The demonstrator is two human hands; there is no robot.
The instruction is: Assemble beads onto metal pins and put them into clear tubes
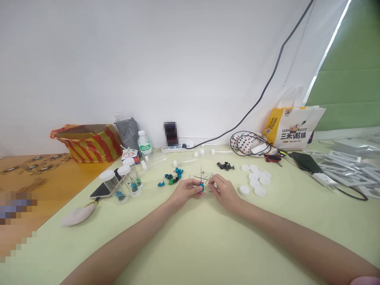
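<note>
My left hand [187,191] pinches a small blue plastic piece [202,187] between thumb and fingers. A thin metal rod [201,173] stands upright out of that piece. Just to its right, my right hand [225,191] is closed, its fingertips bent down by a loose pile of thin rods [194,177]. What those fingertips hold, if anything, is too small to make out. Left of my hands lies a cluster of small blue, green and black plastic pieces [175,176]. Several black pieces [226,166] lie behind my right hand.
White round caps [254,183] lie to the right. Capped clear tubes [114,190] with coloured pieces inside stand at the left, near a phone [99,191]. Empty-looking clear tubes [188,161] lie at the back. A power strip [175,149], bags and white frames [350,168] edge the table.
</note>
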